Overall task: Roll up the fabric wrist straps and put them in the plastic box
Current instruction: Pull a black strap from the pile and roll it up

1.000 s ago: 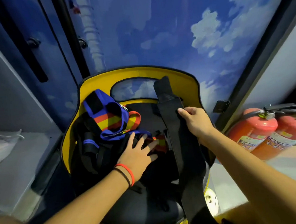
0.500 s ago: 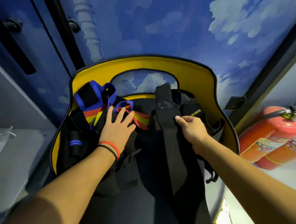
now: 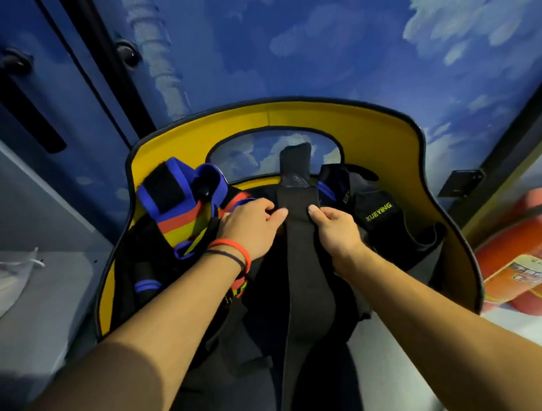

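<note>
A long black fabric wrist strap (image 3: 303, 267) lies stretched down the middle of a chair seat, its far end reaching the gap in the yellow backrest (image 3: 386, 126). My left hand (image 3: 249, 229) pinches the strap's left edge near the top. My right hand (image 3: 332, 230) pinches its right edge at the same height. A blue, red and yellow striped strap (image 3: 180, 211) lies bunched at the seat's left. More black straps, one marked XUEYING (image 3: 379, 210), sit at the right. No plastic box is in view.
The chair stands against a blue wall painted with clouds (image 3: 316, 41). Red fire extinguishers (image 3: 529, 251) lie on the floor at the right. A grey shelf (image 3: 45, 301) with a white item (image 3: 2, 282) is at the left.
My left hand left the striped strap and moved right onto the black strap's left edge. My right hand stayed on the right edge. The view moved closer to the chair.
</note>
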Action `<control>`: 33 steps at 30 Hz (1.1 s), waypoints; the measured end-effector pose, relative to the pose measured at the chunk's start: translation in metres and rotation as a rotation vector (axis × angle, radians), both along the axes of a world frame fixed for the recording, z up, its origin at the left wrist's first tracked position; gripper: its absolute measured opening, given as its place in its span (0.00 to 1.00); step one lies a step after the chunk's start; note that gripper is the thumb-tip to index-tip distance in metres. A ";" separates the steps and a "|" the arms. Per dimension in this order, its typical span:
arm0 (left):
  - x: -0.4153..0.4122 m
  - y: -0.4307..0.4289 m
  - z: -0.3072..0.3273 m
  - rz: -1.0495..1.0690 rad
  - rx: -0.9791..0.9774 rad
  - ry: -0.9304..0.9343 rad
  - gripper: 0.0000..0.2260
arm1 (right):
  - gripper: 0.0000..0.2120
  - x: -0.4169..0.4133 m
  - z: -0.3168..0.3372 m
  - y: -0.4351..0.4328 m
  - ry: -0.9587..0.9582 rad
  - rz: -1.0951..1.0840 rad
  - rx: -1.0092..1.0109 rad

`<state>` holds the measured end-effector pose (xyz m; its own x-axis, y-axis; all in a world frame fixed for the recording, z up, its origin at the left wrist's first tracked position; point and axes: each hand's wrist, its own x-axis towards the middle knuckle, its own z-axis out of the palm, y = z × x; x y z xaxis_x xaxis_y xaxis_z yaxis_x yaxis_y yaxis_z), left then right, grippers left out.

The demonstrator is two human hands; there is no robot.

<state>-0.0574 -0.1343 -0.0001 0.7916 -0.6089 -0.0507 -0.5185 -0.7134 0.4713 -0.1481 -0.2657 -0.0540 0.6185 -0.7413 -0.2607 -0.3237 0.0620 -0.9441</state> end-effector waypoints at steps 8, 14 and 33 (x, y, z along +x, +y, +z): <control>-0.008 -0.036 0.028 0.299 -0.208 0.297 0.08 | 0.20 -0.027 0.032 -0.009 -0.012 0.067 0.108; -0.022 -0.043 0.040 0.374 -0.440 0.850 0.10 | 0.28 -0.086 0.041 0.005 0.191 0.231 0.081; -0.012 -0.079 -0.025 -0.081 0.543 -0.201 0.28 | 0.24 -0.145 0.037 0.043 0.384 0.276 -0.127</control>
<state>-0.0697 -0.2131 -0.0248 0.7698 -0.5970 -0.2260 -0.6233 -0.7793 -0.0644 -0.2934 -0.2226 -0.0173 0.6732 -0.6039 -0.4268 -0.6382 -0.1829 -0.7478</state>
